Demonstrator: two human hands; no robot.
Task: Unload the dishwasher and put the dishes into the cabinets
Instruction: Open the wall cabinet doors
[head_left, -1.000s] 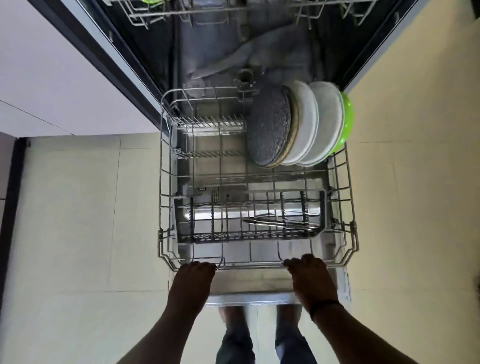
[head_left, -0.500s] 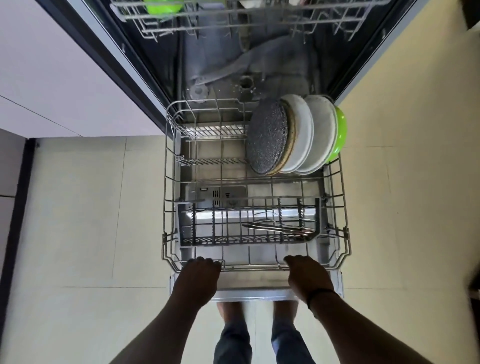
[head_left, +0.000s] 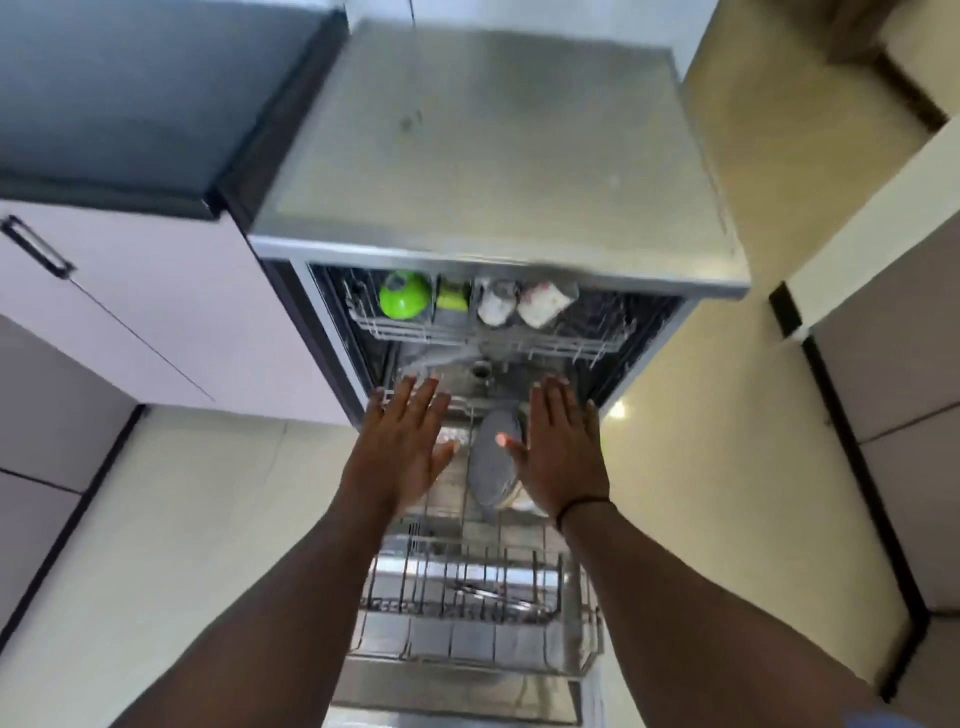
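Above the lower rack (head_left: 475, 647), both hands out flat, fingers straight and spread, holding nothing. Left hand (head_left: 404, 447) over the rack's far left corner, fingertips reaching the dishwasher (head_left: 498, 156) opening. Right hand (head_left: 561, 449) level with it, a dark band (head_left: 582, 506) at the wrist, thumb pointing inward. Between the two hands, just beside the right thumb, a grey plate (head_left: 491, 467) standing on edge at the far end of the rack; palm covering whatever stands to its right. Contact between right hand and plate: cannot tell.

Nearer the body, under the forearms, a cutlery basket (head_left: 462, 590) lying across the rack with slim metal utensils (head_left: 488, 592) inside, blurred. Rack pulled out over the lowered door (head_left: 457, 696).

Beyond the fingertips, well apart from both hands, the upper rack (head_left: 493, 332) inside the tub: a green bowl (head_left: 405, 295) at the left, a small green item (head_left: 452, 296) next to it, then two pale cups (head_left: 519, 304) tipped over, details too blurred to tell.

Grey top of the dishwasher broad and bare-looking, slightly scuffed. At the left, a dark worktop (head_left: 114, 104) over pale cabinets (head_left: 156, 312) with a black handle (head_left: 36, 247). Cream floor (head_left: 156, 519) on both sides; more cabinet fronts (head_left: 893, 415) along the right edge.
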